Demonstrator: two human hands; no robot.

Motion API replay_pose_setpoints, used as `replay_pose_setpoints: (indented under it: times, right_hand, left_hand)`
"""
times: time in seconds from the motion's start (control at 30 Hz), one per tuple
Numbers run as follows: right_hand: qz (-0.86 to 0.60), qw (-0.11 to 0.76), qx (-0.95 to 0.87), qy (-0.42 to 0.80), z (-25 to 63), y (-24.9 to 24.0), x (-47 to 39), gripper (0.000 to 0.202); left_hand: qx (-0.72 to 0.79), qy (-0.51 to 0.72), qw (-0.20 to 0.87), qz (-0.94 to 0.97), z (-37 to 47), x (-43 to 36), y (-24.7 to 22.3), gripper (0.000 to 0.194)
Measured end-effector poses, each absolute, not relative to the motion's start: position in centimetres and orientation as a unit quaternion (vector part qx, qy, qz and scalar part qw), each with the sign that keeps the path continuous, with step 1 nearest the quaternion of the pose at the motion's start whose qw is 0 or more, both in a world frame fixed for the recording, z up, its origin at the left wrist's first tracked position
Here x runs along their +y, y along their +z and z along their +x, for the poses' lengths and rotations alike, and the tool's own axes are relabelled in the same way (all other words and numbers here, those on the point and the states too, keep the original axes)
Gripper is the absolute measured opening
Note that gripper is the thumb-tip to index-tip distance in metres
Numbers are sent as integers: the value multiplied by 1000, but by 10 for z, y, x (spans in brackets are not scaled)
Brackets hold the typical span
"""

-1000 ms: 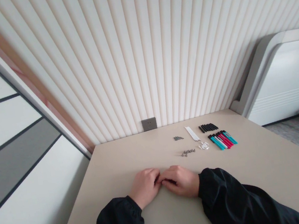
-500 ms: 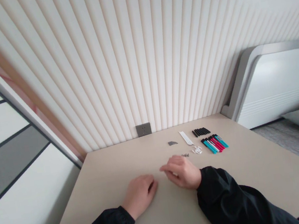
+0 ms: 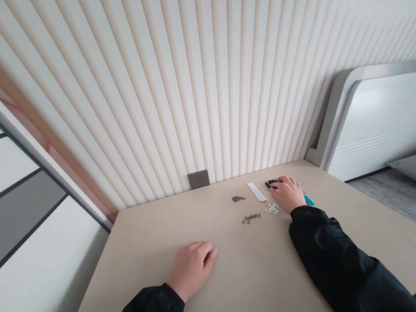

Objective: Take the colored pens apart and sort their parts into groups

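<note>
Fingers, right hand [image 3: 287,193]: bent and lowered over the row of black tubes [image 3: 269,184]; the gap between thumb and fingers is partly hidden, so I cannot tell whether they pinch one.
Fingers, left hand [image 3: 191,268]: loosely curled, resting on the near part of the table [image 3: 146,238]; nothing shows in them, but the palm is hidden.
Black tubes: at the far right of the table, right at the right fingertips, some under the hand; the visible ends stick out on its far left side.
Long axis: each tube runs away from the person, its far end leaning left; the row itself spreads left to right, so the fingers meet it from the near side.
Nearer hand: the right, by far; the left is well apart.
White sticks [image 3: 256,192]: lying side by side, just left of the tubes.
Small white pieces [image 3: 270,209]: scattered, near the right wrist.
Dark metal bits [image 3: 252,217]: a loose row, left of the white pieces.
Grey bits [image 3: 238,198]: a small group, left of the sticks.
Coloured pens [image 3: 308,199]: mostly covered by the right hand, a turquoise end showing.
Change: the right hand has moved forward and right, uncovering the dark metal bits; the left has barely shifted.
</note>
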State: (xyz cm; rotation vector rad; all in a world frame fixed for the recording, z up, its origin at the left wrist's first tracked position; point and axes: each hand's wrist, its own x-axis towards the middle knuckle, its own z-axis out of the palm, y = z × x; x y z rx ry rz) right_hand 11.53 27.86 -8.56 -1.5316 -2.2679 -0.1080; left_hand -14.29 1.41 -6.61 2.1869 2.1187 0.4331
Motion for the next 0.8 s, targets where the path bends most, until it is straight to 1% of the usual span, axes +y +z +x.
replay_pose_setpoints:
  times: [0.17,0.63,0.73,0.8]
  right_hand:
    - [-549,179,-815,-41,109,-88,279,25]
    - [-593,178,-784,-42,103,-87,277,24]
    - [-590,192,-783,-34,104,-85,277,24]
    - [-576,224,-785,-31,104,-80,274,26]
  left_hand:
    - [690,144,28,709,-143,14,-68,28]
    - [690,152,35,707,-142,14,-67,27]
    - [691,145,35,708,-142,14,-65,28]
    - [691,146,34,707,-142,14,-64,28]
